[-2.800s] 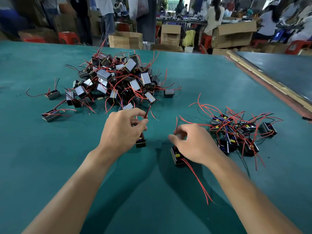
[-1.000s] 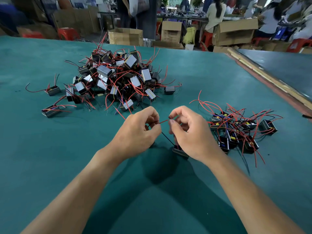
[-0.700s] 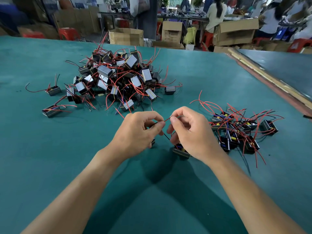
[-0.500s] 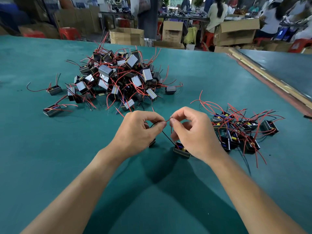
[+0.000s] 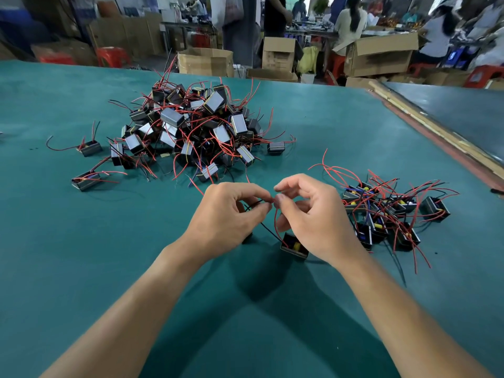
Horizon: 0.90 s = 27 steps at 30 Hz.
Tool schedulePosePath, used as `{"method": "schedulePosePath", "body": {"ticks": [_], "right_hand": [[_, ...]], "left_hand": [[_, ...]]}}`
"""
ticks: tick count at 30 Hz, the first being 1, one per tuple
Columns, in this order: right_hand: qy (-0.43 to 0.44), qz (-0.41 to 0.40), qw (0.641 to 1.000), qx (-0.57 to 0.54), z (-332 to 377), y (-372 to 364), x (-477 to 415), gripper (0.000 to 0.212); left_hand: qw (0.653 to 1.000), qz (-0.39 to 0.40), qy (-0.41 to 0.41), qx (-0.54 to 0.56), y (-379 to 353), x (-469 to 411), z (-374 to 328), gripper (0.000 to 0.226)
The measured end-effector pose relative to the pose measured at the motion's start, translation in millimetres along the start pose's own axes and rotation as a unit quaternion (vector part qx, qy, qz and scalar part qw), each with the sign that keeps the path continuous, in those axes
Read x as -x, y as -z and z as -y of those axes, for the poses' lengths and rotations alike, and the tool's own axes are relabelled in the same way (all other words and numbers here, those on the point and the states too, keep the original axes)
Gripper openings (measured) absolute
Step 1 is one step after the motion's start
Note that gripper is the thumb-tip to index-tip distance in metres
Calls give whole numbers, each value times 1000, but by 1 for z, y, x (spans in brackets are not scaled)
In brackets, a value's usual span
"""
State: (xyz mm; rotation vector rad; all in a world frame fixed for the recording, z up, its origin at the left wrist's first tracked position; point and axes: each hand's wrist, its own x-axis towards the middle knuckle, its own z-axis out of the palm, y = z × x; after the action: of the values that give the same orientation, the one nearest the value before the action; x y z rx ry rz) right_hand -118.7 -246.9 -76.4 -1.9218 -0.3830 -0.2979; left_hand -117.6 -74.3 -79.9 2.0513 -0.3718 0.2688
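Pinching, left hand [image 5: 226, 216]: I see its thumb and forefinger closed on the end of a black wire [image 5: 268, 231], the other fingers curled underneath.
Right hand [image 5: 316, 222]: thumb and forefinger are nipped on the tip of a red wire [image 5: 276, 223]; the remaining fingers arch loosely above.
Wire ends: they meet in the narrow gap between my view of the two hands, but I cannot tell whether they touch or only nearly touch.
Small black box [image 5: 294, 248]: sits on the bench [image 5: 81, 268] just under the heel of the right hand, partly hidden by it. Both wires run down into it, and a yellow part shows inside.
Dark corner [image 5: 246, 238]: peeks out from beneath the left hand; too hidden for me to name.
Big heap [image 5: 196, 126]: black boxes tangled in red wire, beyond the left hand and well apart from it.
Smaller cluster [image 5: 387, 214]: open-topped boxes with wires, just outside the right hand, near its wrist.
Stray boxes [image 5: 86, 181]: lying far out past the left hand's outer side.
Cardboard cartons [image 5: 204, 61]: beyond the bench's far edge, with people among them, blurred.
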Motion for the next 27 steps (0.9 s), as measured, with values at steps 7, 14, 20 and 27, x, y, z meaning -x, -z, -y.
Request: {"method": "schedulePosePath", "body": {"ticks": [7,14,20,27], "right_hand": [[-4,-11,1000,6,2,2,0,21],[1,-19,1000,5,3,3,0,27],[16,-4,999,34,3,4,-1,16],[-1,0,1000,21,2,7,-2,15]], "left_hand": [[1000,12,-3,3,-1,2,-2,16],[999,23,-17,13,-1,5,-4,8],[999,14,18,35,-3,3,-3,10],[996,39,49,71,1,0,-6,8]]}}
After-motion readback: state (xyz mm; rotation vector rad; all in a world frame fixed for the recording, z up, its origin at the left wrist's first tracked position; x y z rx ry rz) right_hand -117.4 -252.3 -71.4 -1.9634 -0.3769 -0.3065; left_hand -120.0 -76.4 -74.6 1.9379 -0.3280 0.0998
